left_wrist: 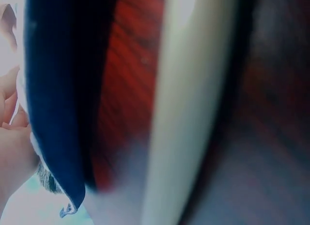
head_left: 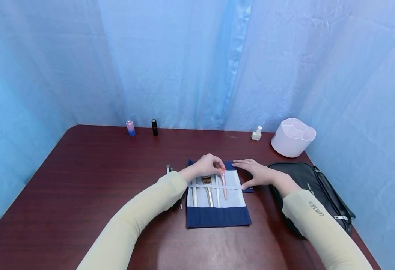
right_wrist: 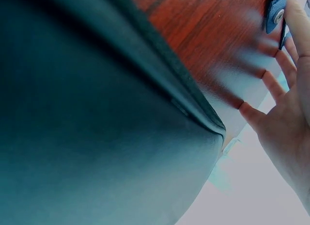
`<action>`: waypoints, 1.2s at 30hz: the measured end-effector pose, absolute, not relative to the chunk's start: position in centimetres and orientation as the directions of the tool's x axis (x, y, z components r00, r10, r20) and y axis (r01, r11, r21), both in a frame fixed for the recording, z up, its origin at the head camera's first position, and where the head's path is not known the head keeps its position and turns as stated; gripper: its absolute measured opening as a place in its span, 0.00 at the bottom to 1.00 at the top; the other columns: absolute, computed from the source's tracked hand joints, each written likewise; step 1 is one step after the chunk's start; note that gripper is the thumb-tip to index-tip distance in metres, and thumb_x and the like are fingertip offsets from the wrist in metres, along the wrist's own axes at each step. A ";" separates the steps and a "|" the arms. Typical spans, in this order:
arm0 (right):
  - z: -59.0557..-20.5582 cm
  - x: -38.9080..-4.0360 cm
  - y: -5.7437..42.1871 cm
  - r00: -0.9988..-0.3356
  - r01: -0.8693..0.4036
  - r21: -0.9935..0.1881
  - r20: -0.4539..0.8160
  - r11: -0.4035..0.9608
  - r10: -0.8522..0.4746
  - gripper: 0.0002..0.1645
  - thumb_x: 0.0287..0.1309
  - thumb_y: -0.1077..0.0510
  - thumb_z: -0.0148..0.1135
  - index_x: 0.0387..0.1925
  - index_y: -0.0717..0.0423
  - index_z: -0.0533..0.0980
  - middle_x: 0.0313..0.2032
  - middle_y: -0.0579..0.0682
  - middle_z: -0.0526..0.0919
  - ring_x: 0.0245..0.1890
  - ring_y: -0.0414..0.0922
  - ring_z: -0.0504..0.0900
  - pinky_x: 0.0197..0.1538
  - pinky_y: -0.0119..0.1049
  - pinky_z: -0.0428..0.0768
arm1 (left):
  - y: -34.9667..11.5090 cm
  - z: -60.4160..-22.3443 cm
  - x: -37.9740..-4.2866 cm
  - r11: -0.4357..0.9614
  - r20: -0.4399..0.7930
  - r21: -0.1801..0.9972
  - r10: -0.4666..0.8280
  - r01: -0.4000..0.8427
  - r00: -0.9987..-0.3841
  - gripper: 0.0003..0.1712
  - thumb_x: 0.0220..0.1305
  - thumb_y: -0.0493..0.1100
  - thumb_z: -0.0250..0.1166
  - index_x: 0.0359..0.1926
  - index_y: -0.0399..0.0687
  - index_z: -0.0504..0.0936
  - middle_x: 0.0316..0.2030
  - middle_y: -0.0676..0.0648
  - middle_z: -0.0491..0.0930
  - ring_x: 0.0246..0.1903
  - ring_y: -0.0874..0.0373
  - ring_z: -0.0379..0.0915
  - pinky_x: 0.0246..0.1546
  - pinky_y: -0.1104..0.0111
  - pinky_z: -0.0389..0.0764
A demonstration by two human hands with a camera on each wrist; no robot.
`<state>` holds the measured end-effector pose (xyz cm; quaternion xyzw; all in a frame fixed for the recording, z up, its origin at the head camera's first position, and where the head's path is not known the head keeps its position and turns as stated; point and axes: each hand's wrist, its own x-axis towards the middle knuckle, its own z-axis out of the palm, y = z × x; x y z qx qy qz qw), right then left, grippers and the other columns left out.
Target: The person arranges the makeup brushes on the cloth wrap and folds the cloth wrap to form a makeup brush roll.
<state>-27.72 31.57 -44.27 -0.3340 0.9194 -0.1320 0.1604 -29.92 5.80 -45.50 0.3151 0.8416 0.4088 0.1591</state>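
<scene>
A navy brush roll lies unfolded on the table, its pale inside holding several makeup brushes under a strap. My left hand reaches over its upper part and pinches the orange top end of a pink makeup brush. The brush's lower part lies across the pale lining. To its left are a brown-bristled brush and two pale-handled ones. With fingers spread, my right hand rests at the roll's right edge. In the left wrist view, the left hand is partly cut off beside the navy cloth.
A black zip bag lies under my right forearm. Behind it stands a white divided holder. Along the back are a white nail polish bottle, a black tube and a pink-blue bottle. More brushes lie left of the roll.
</scene>
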 end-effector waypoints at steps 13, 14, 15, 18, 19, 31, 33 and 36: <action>-44.3 -27.7 31.5 -0.720 -0.581 -0.350 -0.199 0.735 -0.664 0.55 0.48 0.33 0.65 0.70 0.53 0.57 0.71 0.55 0.55 0.69 0.56 0.54 0.64 0.59 0.59 | 5.9 -45.6 -29.3 0.454 -0.024 0.740 0.755 0.496 -0.655 0.04 0.58 0.44 0.68 0.34 0.52 0.87 0.29 0.57 0.83 0.28 0.68 0.76 0.32 0.77 0.75; -44.3 -27.8 31.5 -0.720 -0.581 -0.350 -0.199 0.735 -0.664 0.55 0.48 0.33 0.65 0.70 0.53 0.57 0.71 0.54 0.55 0.69 0.56 0.53 0.65 0.59 0.59 | 5.9 -45.7 -29.3 0.455 -0.030 0.735 0.763 0.503 -0.646 0.04 0.58 0.44 0.68 0.33 0.52 0.87 0.28 0.57 0.83 0.28 0.68 0.76 0.31 0.77 0.75; -44.3 -27.8 31.5 -0.720 -0.580 -0.353 -0.199 0.734 -0.664 0.55 0.47 0.33 0.66 0.70 0.53 0.57 0.71 0.54 0.55 0.69 0.56 0.53 0.65 0.59 0.59 | 5.9 -45.7 -29.3 0.455 -0.035 0.733 0.767 0.506 -0.640 0.04 0.58 0.45 0.68 0.33 0.53 0.87 0.28 0.58 0.83 0.28 0.69 0.76 0.31 0.77 0.75; -44.3 -27.8 31.6 -0.719 -0.582 -0.354 -0.197 0.732 -0.667 0.55 0.48 0.33 0.65 0.70 0.53 0.57 0.71 0.54 0.55 0.69 0.56 0.54 0.64 0.59 0.59 | 6.0 -45.6 -29.2 0.460 -0.042 0.729 0.770 0.507 -0.637 0.04 0.58 0.45 0.68 0.33 0.53 0.87 0.28 0.59 0.83 0.27 0.68 0.76 0.31 0.77 0.75; -44.3 -27.8 31.6 -0.718 -0.582 -0.357 -0.197 0.731 -0.668 0.55 0.48 0.33 0.65 0.70 0.53 0.57 0.71 0.55 0.55 0.69 0.56 0.53 0.64 0.59 0.59 | 5.9 -45.5 -29.2 0.461 -0.044 0.731 0.767 0.503 -0.640 0.04 0.58 0.45 0.68 0.34 0.52 0.87 0.28 0.58 0.83 0.28 0.69 0.76 0.31 0.77 0.75; -44.6 -28.1 31.5 -0.739 -0.543 -0.366 -0.218 0.755 -0.637 0.56 0.46 0.32 0.66 0.70 0.51 0.57 0.71 0.54 0.56 0.68 0.56 0.54 0.64 0.60 0.59 | 2.7 -41.4 -30.4 0.456 0.060 0.743 0.684 0.490 -0.727 0.14 0.59 0.43 0.68 0.45 0.45 0.84 0.41 0.50 0.84 0.41 0.63 0.78 0.42 0.74 0.78; -44.6 -28.2 31.7 -0.743 -0.541 -0.361 -0.217 0.760 -0.633 0.56 0.46 0.32 0.66 0.70 0.51 0.57 0.71 0.54 0.56 0.68 0.56 0.54 0.64 0.60 0.60 | 1.5 -40.6 -30.5 0.469 0.075 0.740 0.656 0.483 -0.751 0.13 0.58 0.44 0.68 0.45 0.47 0.84 0.40 0.51 0.84 0.41 0.63 0.78 0.41 0.73 0.78; -44.7 -28.2 31.9 -0.745 -0.546 -0.355 -0.208 0.759 -0.633 0.56 0.46 0.31 0.66 0.70 0.52 0.57 0.70 0.54 0.57 0.68 0.56 0.54 0.63 0.61 0.60 | -0.2 -39.8 -30.4 0.496 0.088 0.731 0.613 0.469 -0.785 0.12 0.57 0.44 0.69 0.44 0.49 0.84 0.40 0.51 0.84 0.42 0.61 0.78 0.43 0.71 0.78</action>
